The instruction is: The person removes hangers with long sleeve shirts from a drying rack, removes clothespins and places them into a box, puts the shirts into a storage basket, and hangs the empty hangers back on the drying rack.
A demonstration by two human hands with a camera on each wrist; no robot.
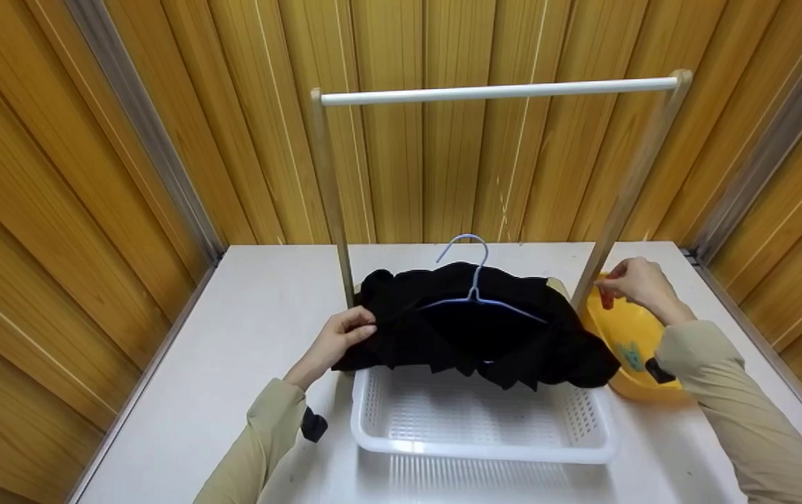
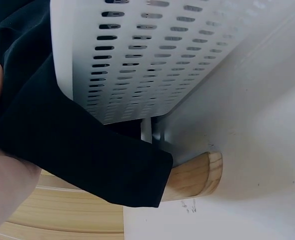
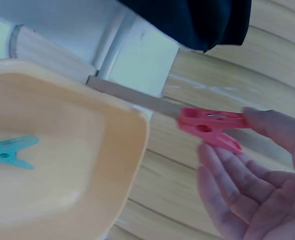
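My left hand (image 1: 330, 343) pinches the left edge of a black garment (image 1: 401, 329), a shirt or similar. The cloth lies over a light blue wire hanger (image 1: 486, 262), whose hook stands up from the neck opening. In the left wrist view a fold of the black cloth (image 2: 82, 145) hangs beside a white basket wall. My right hand (image 1: 642, 285) holds a red clothespin (image 3: 207, 125) between thumb and fingers, above the back of a yellow basin (image 1: 628, 325). Inside that basin lies a teal clothespin (image 3: 12, 151).
A white perforated basket (image 1: 481, 451) stands beneath the garment. Behind it rises a rack with wooden legs (image 1: 625, 196) and a white crossbar (image 1: 499, 92). The right leg comes down beside the basin. Wood-panelled walls (image 1: 386, 161) enclose the white table (image 1: 253, 308).
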